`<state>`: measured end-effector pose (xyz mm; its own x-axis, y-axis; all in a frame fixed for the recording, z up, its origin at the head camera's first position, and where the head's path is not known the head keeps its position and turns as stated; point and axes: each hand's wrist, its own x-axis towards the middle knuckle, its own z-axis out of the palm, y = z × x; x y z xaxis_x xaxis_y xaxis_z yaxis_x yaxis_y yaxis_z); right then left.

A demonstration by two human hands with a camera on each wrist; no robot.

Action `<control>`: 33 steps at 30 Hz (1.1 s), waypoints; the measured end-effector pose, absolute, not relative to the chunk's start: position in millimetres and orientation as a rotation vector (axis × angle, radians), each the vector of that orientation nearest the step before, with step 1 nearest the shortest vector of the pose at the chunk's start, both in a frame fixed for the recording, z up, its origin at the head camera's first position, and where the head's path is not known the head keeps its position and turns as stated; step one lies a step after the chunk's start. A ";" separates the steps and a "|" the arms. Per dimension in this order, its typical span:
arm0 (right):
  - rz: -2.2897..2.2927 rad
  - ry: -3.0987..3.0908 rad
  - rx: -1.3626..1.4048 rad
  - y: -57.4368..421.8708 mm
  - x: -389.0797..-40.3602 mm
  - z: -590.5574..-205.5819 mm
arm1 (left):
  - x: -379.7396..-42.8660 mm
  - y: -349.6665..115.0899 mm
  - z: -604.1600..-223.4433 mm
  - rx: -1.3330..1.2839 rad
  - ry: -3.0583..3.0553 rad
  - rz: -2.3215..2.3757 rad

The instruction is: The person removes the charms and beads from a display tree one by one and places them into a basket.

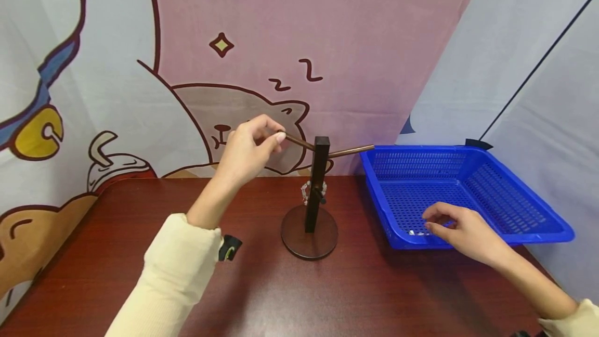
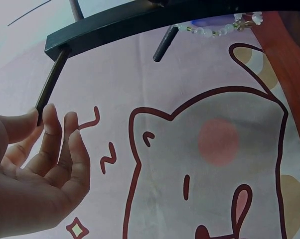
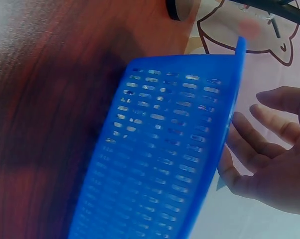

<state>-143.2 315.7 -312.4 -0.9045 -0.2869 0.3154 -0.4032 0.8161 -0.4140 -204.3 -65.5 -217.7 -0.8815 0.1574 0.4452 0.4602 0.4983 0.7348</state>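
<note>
two hands: left hand (image 1: 245,151) narrow, thumb and forefinger pinching the outer tip of a slim brown wooden peg (image 1: 299,141); right hand (image 1: 460,227) half spread, fingers softly curved, nothing seen in it.
key relation: peg's long axis runs from the left fingertips rightward, dipping slightly, into the upper part of a dark brown square wooden post (image 1: 320,170). left hand is nearer, in contact; right hand well apart from the peg.
opposite peg: a matching brown rod (image 1: 351,151), sloping up and out to the right, untouched.
base: round dark wooden disc (image 1: 310,246), flat on the table; post upright on it.
bracelet: loop of pale, glossy beads (image 1: 305,192) low on the post; cannot tell which peg bears it.
basket: blue plastic tray with slotted walls and lattice floor (image 1: 412,196), right of the stand. right hand hovers by its near rim; contact unclear.
basket contents: small white bits (image 1: 418,232) near the right fingertips, too small to name.
tabletop: reddish-brown, grained, with a dull sheen (image 1: 365,295).
backdrop: pink and white cloth (image 1: 374,40), softly creased, printed with a thick-outlined cartoon cat.
sleeves: cream, left one ribbed (image 1: 164,285).
</note>
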 end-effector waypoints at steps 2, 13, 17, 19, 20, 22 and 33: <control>0.704 -2.770 0.526 314.3 -144.7 -309.4 | -204.4 -65.6 -217.7 -0.518 -2.426 -1.331; 0.691 -2.744 0.568 296.7 -155.2 -288.0 | -205.4 -66.2 -217.7 -0.523 -2.427 -1.327; 0.688 -2.694 0.609 287.6 -159.2 -280.7 | -205.5 -65.8 -217.6 -0.524 -2.424 -1.334; 0.687 -2.685 0.617 282.4 -161.2 -277.3 | -205.5 -65.7 -217.7 -0.527 -2.422 -1.332; 0.689 -2.685 0.617 279.8 -162.1 -275.7 | -205.4 -65.7 -217.6 -0.527 -2.422 -1.331; 0.686 -2.685 0.617 274.2 -163.9 -272.5 | -205.2 -65.6 -217.5 -0.529 -2.422 -1.330; 0.766 -2.702 0.614 243.6 -181.4 -248.5 | -204.9 -65.3 -217.7 -0.527 -2.427 -1.324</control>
